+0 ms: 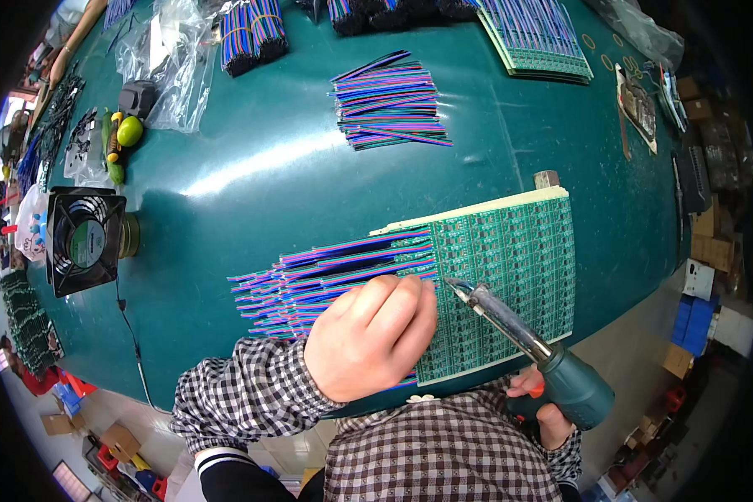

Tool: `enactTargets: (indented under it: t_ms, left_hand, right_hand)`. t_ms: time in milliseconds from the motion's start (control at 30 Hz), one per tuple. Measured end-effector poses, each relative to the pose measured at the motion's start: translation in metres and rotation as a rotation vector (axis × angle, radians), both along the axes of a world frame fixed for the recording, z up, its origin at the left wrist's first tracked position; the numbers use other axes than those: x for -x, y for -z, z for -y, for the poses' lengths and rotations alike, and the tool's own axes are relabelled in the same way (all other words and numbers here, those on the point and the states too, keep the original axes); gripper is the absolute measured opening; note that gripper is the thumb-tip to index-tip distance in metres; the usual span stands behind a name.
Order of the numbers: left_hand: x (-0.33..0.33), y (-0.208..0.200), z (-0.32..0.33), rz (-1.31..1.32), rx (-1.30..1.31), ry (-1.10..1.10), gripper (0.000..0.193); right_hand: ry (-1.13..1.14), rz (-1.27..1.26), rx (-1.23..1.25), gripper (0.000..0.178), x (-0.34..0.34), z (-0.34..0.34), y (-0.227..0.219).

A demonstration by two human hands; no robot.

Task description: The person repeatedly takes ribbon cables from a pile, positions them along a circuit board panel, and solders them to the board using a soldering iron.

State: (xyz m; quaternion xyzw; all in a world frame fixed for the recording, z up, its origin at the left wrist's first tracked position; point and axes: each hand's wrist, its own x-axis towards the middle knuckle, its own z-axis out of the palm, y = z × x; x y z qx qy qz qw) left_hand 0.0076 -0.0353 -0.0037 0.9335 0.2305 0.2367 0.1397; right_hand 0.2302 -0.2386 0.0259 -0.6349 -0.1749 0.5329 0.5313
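A green panel of small circuit boards (510,276) lies on the table in front of me. Multicoloured ribbon wires (309,289) run out leftward from its left part. My left hand (372,339) is closed over these wires at the panel, its fingertips pinched on a ribbon wire; the pinched part is mostly hidden. In my right hand (550,425) is a green-handled soldering iron (577,386), gripped by the handle and partly hidden behind it. Its tip points up and left, close to my left fingertips, over the panel.
Farther back lies a loose pile of ribbon wires (389,105). Wire bundles (253,38) and a wired panel stack (537,38) sit at the far edge. A black fan (84,241) stands left, its cord trailing nearer. A small block (546,179) touches the panel's far edge.
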Motion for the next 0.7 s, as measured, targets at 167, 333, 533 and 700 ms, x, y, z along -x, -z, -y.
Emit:
enactTargets:
  t_ms: [167, 333, 533, 700]
  left_hand:
    - [-0.001, 0.000, 0.000, 0.006, -0.007, 0.006, 0.039]
    - [-0.001, 0.001, 0.001, 0.011, -0.023, -0.009, 0.039]
    - [-0.001, 0.002, 0.002, 0.021, -0.049, -0.023, 0.038]
    - [-0.001, 0.002, 0.002, 0.011, -0.067, -0.023, 0.039]
  right_hand:
    - [-0.017, -0.025, -0.024, 0.071, -0.004, 0.013, 0.009]
    - [0.031, -0.039, -0.025, 0.068, -0.001, 0.010, 0.008]
    - [0.010, -0.044, -0.021, 0.069, -0.004, 0.017, 0.012]
    - [0.006, -0.042, -0.009, 0.069, -0.002, 0.011, 0.008]
